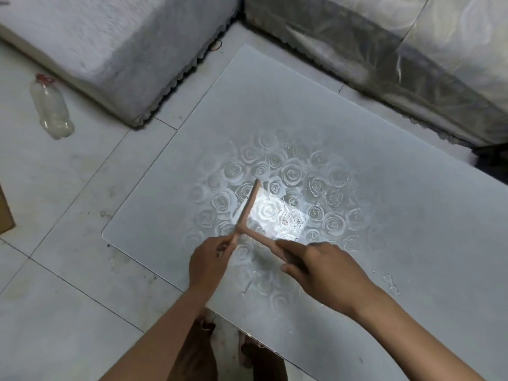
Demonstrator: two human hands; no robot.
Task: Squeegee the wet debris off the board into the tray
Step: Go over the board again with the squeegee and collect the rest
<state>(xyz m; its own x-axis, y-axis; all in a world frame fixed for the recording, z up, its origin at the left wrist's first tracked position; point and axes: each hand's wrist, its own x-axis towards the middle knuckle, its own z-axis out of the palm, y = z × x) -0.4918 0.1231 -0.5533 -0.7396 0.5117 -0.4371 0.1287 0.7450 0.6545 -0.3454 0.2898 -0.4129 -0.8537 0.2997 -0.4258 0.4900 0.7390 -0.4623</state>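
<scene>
My left hand (210, 259) curls its fingers round a thin brown bar (248, 206) lying on the rose-patterned board (384, 188). My right hand (321, 266) grips a second bar (264, 244) — the two meet in a V. Speckled wet debris (292, 220) sits in the bright patch between them, mid-board.

Cool, flat, pale light washes out most colour. One hard white glare patch sits on the near half of the wet board (371, 149), right beside the squeegee (248, 204), and burns out the pattern there. The left hand (211, 259) and right hand (321, 270), both gripping the squeegee, cast only faint, soft shadows. The cushion (110, 50) and bottle (52, 105) at the left are smeared. Floor (68, 229) lines bow towards the frame edges.
</scene>
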